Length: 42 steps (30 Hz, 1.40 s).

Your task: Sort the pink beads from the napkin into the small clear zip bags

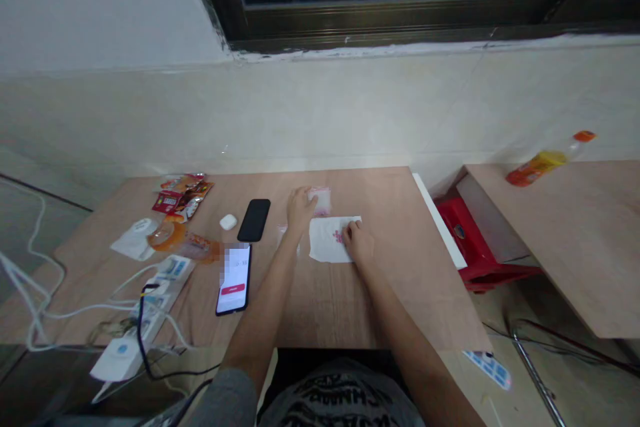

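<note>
A white sheet point(325, 250), paper or cloth, lies flat on the wooden table in front of me. Small pink pieces point(338, 236) sit in a cluster near its middle. My right hand point(360, 241) rests on the sheet's right part, fingers curled and pinched right beside the pink pieces; whatever is between the fingertips is too small to make out. Beyond the sheet is a small clear plastic bag point(323, 200) with a pinkish edge. My left hand point(299, 210) has its fingers closed at the bag's left edge. Another clear bag point(281, 235) lies partly hidden under my left forearm.
To the left are a black phone point(254, 220), a lit phone point(234, 280), a white case point(229, 222), an orange bottle point(187, 243), snack packets point(184, 197) and a power strip point(160, 300) with cables. A drink bottle point(547, 163) lies on the right-hand table.
</note>
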Tool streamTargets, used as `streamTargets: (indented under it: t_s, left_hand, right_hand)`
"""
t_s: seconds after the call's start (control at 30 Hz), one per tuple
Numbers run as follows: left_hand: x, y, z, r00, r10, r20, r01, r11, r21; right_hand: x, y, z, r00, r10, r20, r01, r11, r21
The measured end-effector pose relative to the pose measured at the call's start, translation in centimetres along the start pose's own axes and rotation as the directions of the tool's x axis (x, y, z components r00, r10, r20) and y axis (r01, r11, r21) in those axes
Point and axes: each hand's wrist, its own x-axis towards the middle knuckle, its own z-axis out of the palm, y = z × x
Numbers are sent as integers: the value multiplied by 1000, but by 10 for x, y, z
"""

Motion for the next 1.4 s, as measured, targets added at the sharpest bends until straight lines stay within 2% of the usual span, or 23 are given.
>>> streamTargets:
  t_s: [0.07,0.2,0.33,0.53,0.67,0.77,0.83,0.87,0.93,0.97,1.07,1.13,1.2,1.27,1.4]
  left_hand:
    - [-8,-23,20,991,20,136,-45,983,180]
    - [-25,-40,31,970,48,236,-135,921,366]
    - [-32,-39,30,964,59,259,-167,894,415]
    - [-32,-43,32,969,61,239,-151,913,380]
    - [-31,-35,23,992,90,86,-106,973,205]
    - [-34,-20,11,994,15,-111,-29,991,-128]
    - [-42,-8,3,973,-156,-170,74,909,-410]
    - [-48,-3,1,957,-248,-148,133,835,-534]
    - [-63,5,-1,924,-383,-7,261,644,-719]
    - [-72,7,-1,906,-418,69,318,564,-762]
    - [-98,7,3,851,-466,240,451,419,-788]
    - [-112,6,5,824,-483,297,505,388,-771]
    - [-123,5,5,812,-498,304,524,391,-757]
    - [-130,4,3,818,-503,280,516,423,-745]
    - [-137,7,0,869,-461,180,438,549,-712]
  right_hand:
    - [0,0,0,1000,-4,-10,4,1000,11]
    - [0,1,0,1000,-3,-19,3,1000,20]
    - [1,3,1,998,-14,-57,17,998,59]
    - [-1,4,1,993,-9,-122,25,991,134]
    - [-4,4,-3,987,25,-160,8,979,202]
    - [-6,4,-6,975,119,-187,-64,958,279]
    - [-7,3,-9,965,181,-190,-103,927,361]
    - [-8,1,-11,963,200,-178,-109,899,423]
    - [-9,-4,-16,972,201,-119,-93,798,595]
    - [-11,-6,-18,981,177,-73,-78,720,689]
    - [-19,-14,-23,997,50,58,-75,479,875]
    - [-28,-15,-25,992,-16,125,-109,392,914]
    - [-36,-13,-26,983,-47,177,-150,347,926]
    - [-42,-10,-27,974,-72,214,-178,337,925]
    - [-45,-6,-33,975,-84,205,-160,376,913]
